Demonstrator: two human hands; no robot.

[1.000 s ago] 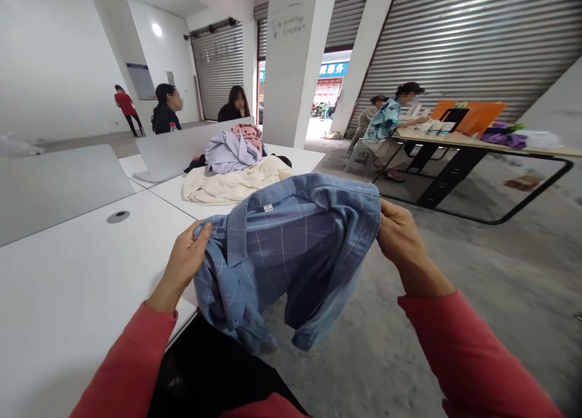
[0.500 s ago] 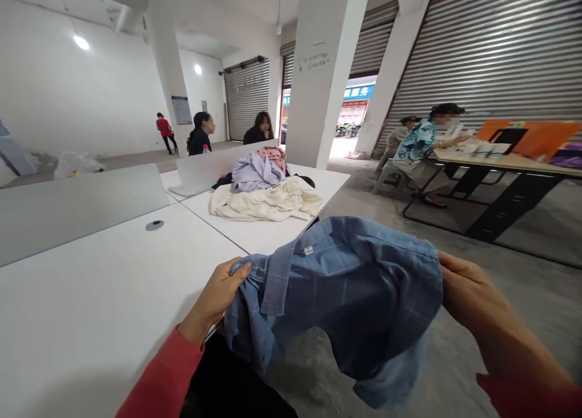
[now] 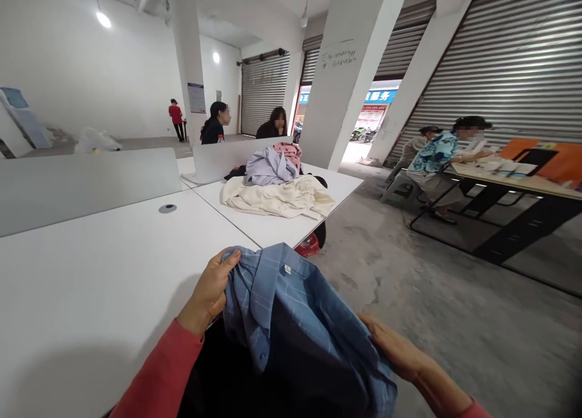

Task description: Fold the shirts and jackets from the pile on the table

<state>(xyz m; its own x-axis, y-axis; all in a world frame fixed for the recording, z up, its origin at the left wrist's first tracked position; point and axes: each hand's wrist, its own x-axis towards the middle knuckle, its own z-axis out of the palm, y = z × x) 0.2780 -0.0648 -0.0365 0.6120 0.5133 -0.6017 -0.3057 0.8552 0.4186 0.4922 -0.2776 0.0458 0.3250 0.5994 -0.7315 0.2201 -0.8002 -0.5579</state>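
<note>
A blue checked shirt [image 3: 300, 303] hangs between my two hands at the near table edge, its collar and a small white label turned up. My left hand [image 3: 213, 287] is closed on the gathered cloth beside the collar, thumb on top. On the other side, my right hand [image 3: 393, 345] holds the shirt's right edge; its fingertips are hidden behind the cloth. The lower part of the shirt droops into shadow over my dark-clothed lap.
A clothes pile lies on the white table [image 3: 113, 272]: a cream garment [image 3: 277, 198], a lavender one [image 3: 271, 166] and a pink one [image 3: 288, 154]. Grey dividers [image 3: 91, 190] cross the table. People sit behind it and at another table [image 3: 513, 178] on the right. A red bag [image 3: 309, 245] is below.
My right hand has moved left and down, nearer my left hand, so the shirt is less stretched and hangs lower. The view has shifted, and the red bag now shows.
</note>
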